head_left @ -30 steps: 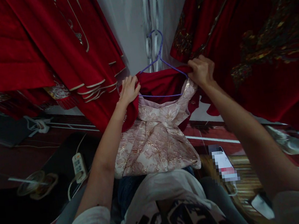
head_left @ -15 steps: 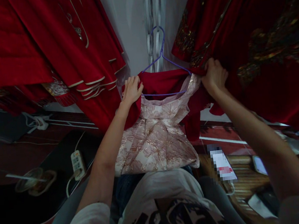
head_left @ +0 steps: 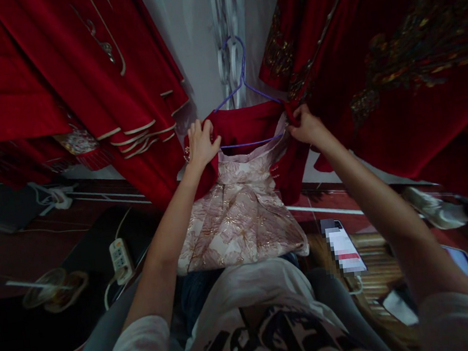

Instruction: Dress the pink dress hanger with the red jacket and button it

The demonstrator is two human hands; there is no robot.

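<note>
A red jacket (head_left: 248, 116) hangs over a purple wire hanger (head_left: 244, 78), whose hook is up at metal handles on a pale door. Below the hanger a pink dress with a gold floral pattern (head_left: 247, 213) spreads down to my lap. My left hand (head_left: 202, 145) grips the red jacket at its left shoulder, fingers curled over the cloth. On the opposite shoulder, my right hand (head_left: 306, 125) pinches the jacket's edge beside the dress strap.
Red garments (head_left: 114, 87) hang on the left, and dark red embroidered ones (head_left: 396, 78) on the right. A power strip (head_left: 120, 260) and a plastic cup (head_left: 46, 287) lie on a black surface. A phone (head_left: 346, 250) rests on a slatted wooden surface (head_left: 368, 284).
My right hand has moved inward to the left, drawing the jacket's right shoulder onto the hanger end. My left hand keeps its hold. The view has shifted slightly.
</note>
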